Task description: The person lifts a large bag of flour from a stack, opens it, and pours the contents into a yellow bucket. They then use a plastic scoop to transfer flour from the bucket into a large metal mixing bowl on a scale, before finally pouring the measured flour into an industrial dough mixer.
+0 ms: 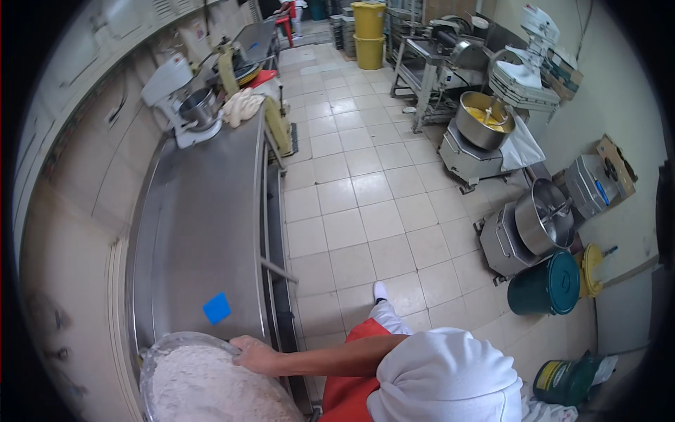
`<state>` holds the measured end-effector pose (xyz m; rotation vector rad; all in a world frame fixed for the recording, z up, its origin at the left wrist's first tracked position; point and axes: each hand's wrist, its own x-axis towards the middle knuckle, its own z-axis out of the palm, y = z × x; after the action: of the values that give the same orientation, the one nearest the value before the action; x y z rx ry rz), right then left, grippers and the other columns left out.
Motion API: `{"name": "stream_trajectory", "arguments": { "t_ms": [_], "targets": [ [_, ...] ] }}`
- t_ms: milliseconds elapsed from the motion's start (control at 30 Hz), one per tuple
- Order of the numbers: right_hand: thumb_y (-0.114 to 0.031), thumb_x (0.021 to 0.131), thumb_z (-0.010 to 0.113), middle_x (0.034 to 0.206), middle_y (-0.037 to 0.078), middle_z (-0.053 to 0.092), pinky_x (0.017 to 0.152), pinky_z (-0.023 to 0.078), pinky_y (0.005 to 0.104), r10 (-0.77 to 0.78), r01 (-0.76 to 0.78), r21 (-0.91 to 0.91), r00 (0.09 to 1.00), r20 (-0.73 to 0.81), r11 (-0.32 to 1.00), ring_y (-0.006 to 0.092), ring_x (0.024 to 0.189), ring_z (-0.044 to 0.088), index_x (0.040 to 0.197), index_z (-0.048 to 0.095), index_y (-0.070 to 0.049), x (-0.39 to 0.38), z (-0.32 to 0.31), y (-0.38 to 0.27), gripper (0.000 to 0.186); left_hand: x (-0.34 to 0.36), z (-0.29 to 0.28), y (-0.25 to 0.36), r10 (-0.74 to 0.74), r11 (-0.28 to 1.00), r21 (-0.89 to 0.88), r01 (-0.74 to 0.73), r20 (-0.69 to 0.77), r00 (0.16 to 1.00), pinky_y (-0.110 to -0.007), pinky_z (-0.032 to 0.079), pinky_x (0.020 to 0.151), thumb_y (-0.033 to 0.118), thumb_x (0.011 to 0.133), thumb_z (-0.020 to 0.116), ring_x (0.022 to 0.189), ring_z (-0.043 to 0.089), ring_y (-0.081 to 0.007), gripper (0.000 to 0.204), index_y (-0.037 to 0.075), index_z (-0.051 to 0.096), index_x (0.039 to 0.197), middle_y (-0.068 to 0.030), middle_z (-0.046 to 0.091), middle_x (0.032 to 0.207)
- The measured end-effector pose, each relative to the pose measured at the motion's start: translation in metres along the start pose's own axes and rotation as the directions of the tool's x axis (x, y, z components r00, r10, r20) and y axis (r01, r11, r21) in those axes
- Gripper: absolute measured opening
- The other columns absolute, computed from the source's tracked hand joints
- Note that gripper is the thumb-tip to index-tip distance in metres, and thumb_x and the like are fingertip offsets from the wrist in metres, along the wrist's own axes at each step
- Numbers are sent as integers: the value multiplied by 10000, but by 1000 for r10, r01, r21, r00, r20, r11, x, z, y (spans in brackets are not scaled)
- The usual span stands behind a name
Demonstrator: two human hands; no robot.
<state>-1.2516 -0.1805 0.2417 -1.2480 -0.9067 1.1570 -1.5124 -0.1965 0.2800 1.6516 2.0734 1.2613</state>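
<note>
Neither of my hands shows in the head view. Close to me, another person in a white cap (446,376) and a red apron (351,390) stretches out a bare arm. That person's hand (255,354) is closed on the rim of a large round tub (149,373). White flour (211,387) heaps up inside the tub, which stands at the near end of a steel worktable (200,232). The lower edge of the picture cuts off part of the tub. Just beyond it, a flat blue dough scraper (216,308) lies on the steel.
A small stand mixer (176,98) and pale dough (242,107) sit at the table's far end. Rightward are a large mixer bowl with yellow contents (485,121), another steel mixer bowl (545,218) and a green bin (541,285). Yellow tubs (369,39) stand far back on the tiled floor (358,190).
</note>
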Motion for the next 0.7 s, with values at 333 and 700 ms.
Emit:
{"name": "stream_trajectory", "arguments": {
  "t_ms": [333, 700],
  "targets": [
    [-166, 807, 631, 949, 152, 657, 838, 465, 369, -170, 40, -242, 821, -545, 970, 261, 924, 608, 1043, 613, 18, 64, -433, 19, 299, -64, 287, 197, 145, 989, -23, -145, 290, 946, -405, 420, 933, 305, 879, 581, 1081, 552, -257, 528, -96, 516, 1216, -180, 594, 1161],
    [-85, 805, 627, 754, 14, 595, 605, 434, 269, 129, -58, 118, 250, -960, 991, 104, 663, 518, 958, 623, -8, 31, -844, -25, 172, -151, 754, 556, 500, 845, -533, -35, 767, 402, -322, 448, 813, 193, 880, 616, 867, 572, -169, 277, -47, 599, 1017, -96, 645, 932]
  ]
}}
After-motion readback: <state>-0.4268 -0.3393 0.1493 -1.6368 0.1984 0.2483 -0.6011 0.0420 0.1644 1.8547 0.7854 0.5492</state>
